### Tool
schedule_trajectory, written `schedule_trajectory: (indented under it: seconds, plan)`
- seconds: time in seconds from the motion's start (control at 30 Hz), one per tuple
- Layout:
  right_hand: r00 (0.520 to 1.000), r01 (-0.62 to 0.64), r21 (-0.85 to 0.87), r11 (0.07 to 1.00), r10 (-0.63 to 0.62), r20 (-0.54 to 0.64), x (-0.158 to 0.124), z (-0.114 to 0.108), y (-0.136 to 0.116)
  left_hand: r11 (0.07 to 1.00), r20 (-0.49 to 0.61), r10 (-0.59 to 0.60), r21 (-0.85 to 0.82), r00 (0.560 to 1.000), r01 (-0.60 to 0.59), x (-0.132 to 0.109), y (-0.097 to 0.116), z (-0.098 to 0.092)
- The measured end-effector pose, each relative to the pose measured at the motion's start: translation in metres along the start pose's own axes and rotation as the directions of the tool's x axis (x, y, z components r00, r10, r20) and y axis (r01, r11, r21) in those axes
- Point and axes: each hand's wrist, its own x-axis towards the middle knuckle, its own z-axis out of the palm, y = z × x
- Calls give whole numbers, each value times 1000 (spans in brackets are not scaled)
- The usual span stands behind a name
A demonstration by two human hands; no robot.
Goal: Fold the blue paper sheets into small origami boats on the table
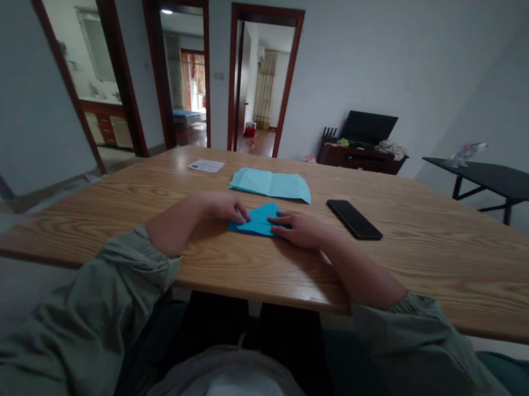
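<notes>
Left hand (222, 206) and right hand (302, 229) lie flat, unclenched, pressing down on a folded blue paper (258, 222) on the wooden table (433, 280) — no pinch. A creased light-blue sheet (271, 184) sits just beyond; a black smartphone (355, 219) lies to the right.

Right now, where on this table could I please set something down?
Bare wood lies right of the black smartphone and left of the left hand, below the white printed sheet. Mid-table is crowded: it and the right hand press the blue folded paper near the pale blue creased sheet.
</notes>
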Motion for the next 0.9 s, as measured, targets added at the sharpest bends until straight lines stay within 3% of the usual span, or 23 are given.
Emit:
schedule_trajectory:
  seconds: [0.2, 0.27, 0.3, 0.37, 0.43, 0.47, 0.57, 0.63, 0.77, 0.9]
  plan:
    - [1000, 8, -8, 1000, -9, -16, 1, 1, 2, 989, -96, 2, 145, 995, 12, 5, 11, 4]
    - [1000, 8, -17, 1000, -8, -9, 2, 2, 3, 971, -212, 31, 239, 977, 21, 3, 18, 7]
    - [1000, 16, -21, 1000, -16, -9, 2, 2, 3, 955, -300, 71, 296, 951, 22, 3, 25, 10]
    - [999, 42, -23, 999, -43, -16, 3, 4, 5, 921, -473, 191, 389, 860, 9, 5, 43, 19]
    - [996, 75, -6, 997, -76, -37, 5, 6, 8, 914, -527, 284, 400, 801, -60, 10, 66, 32]
    - [994, 99, 11, 995, -98, -52, 7, 8, 10, 915, -512, 313, 389, 800, -109, 14, 76, 39]
    - [979, 186, 63, 980, -180, -96, 13, 13, 15, 939, -437, 302, 290, 847, -186, 26, 97, 60]
    - [970, 228, 82, 970, -219, -103, 16, 15, 17, 964, -389, 241, 201, 889, -174, 33, 97, 68]
    - [971, 233, 138, 963, -224, -79, 14, 13, 15, 993, -282, 95, 97, 955, -71, 35, 79, 68]
    - [991, 135, 246, 960, -129, -39, 7, 4, 16, 990, -165, 48, 138, 985, -25, 27, 64, 59]
